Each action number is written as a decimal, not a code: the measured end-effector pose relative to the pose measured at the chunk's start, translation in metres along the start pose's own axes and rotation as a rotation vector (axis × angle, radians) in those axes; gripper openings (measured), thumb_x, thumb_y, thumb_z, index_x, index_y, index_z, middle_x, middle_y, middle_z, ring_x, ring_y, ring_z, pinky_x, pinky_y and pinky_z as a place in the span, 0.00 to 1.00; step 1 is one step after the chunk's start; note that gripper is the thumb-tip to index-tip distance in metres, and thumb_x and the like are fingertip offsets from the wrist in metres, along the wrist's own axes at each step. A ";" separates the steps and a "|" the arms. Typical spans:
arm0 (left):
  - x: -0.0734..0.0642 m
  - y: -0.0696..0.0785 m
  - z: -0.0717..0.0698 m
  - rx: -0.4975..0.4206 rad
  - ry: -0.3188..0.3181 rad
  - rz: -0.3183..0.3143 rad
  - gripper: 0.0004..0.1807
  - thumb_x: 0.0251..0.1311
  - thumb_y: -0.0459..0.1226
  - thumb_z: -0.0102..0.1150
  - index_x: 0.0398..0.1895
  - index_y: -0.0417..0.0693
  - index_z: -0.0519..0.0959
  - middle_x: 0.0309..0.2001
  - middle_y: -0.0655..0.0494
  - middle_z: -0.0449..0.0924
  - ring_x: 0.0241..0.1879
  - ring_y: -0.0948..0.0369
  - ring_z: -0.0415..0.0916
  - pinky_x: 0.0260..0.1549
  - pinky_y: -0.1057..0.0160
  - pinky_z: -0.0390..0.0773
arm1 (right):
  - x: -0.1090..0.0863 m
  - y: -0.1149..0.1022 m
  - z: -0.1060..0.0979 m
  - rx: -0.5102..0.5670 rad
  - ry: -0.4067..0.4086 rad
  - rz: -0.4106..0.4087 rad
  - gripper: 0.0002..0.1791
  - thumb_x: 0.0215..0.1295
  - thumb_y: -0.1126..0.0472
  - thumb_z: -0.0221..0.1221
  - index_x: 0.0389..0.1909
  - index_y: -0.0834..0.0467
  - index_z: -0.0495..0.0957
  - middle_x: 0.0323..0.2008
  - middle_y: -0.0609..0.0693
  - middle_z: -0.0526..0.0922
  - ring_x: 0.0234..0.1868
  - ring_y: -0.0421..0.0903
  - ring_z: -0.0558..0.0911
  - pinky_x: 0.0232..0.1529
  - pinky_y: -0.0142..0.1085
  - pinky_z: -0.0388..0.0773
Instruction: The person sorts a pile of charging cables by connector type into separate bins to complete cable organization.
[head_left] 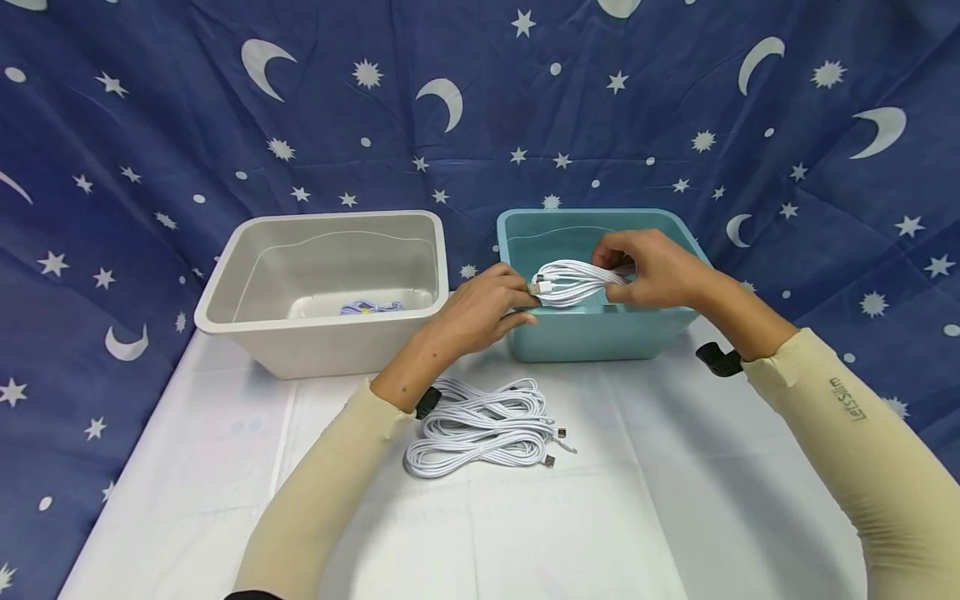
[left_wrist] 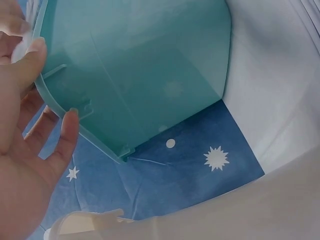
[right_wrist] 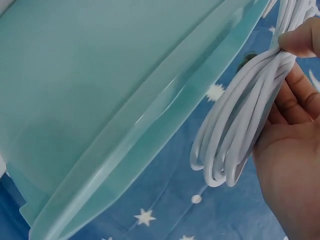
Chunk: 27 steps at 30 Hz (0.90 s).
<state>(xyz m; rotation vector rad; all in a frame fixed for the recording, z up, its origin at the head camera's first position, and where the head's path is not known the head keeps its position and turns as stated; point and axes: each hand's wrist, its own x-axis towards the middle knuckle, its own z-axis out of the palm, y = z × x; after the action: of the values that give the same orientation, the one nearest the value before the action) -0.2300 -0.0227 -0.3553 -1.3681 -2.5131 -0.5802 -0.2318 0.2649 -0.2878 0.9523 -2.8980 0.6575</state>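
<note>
My right hand [head_left: 660, 268] pinches a coiled white USB cable [head_left: 568, 283] between thumb and fingers, over the teal bin [head_left: 585, 336]. The right wrist view shows the cable's loops [right_wrist: 235, 125] hanging from that grip outside the bin's rim. At the coil's other end, by the plug, are the fingertips of my left hand [head_left: 487, 304]. Its thumb stands apart, near the bin's front left corner. In the left wrist view that hand's fingers [left_wrist: 67, 132] lie spread beside the bin's rim, and little of the cable shows.
More coiled white cables [head_left: 483, 429] lie in a pile on the white-covered table, below my left wrist. A beige bin [head_left: 330, 342] stands left of the teal one, with a pale purple cable [head_left: 371, 307] inside. A starry blue curtain [head_left: 480, 100] hangs behind.
</note>
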 end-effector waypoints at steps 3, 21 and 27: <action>0.000 0.000 0.001 0.008 -0.017 -0.005 0.15 0.66 0.47 0.61 0.51 0.54 0.87 0.47 0.62 0.82 0.55 0.62 0.69 0.55 0.66 0.70 | 0.004 0.007 0.001 -0.003 -0.008 0.024 0.16 0.48 0.71 0.64 0.39 0.54 0.81 0.34 0.47 0.81 0.36 0.44 0.77 0.41 0.42 0.76; -0.002 0.000 0.001 -0.005 -0.002 0.023 0.15 0.66 0.46 0.62 0.51 0.51 0.87 0.45 0.60 0.82 0.50 0.61 0.69 0.53 0.67 0.69 | 0.001 0.019 0.004 0.004 0.025 0.025 0.15 0.57 0.67 0.65 0.47 0.57 0.82 0.44 0.52 0.84 0.47 0.52 0.83 0.51 0.49 0.79; -0.002 -0.001 0.000 0.000 -0.004 0.020 0.15 0.66 0.46 0.62 0.51 0.52 0.87 0.45 0.61 0.82 0.51 0.61 0.69 0.53 0.67 0.69 | -0.005 0.009 0.007 -0.002 0.028 -0.064 0.13 0.57 0.67 0.67 0.44 0.56 0.82 0.40 0.49 0.84 0.42 0.44 0.83 0.47 0.47 0.81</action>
<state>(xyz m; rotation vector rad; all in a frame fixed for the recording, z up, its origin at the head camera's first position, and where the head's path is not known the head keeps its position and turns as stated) -0.2302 -0.0249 -0.3564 -1.3946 -2.4998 -0.5740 -0.2320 0.2714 -0.2988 1.0219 -2.8303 0.6578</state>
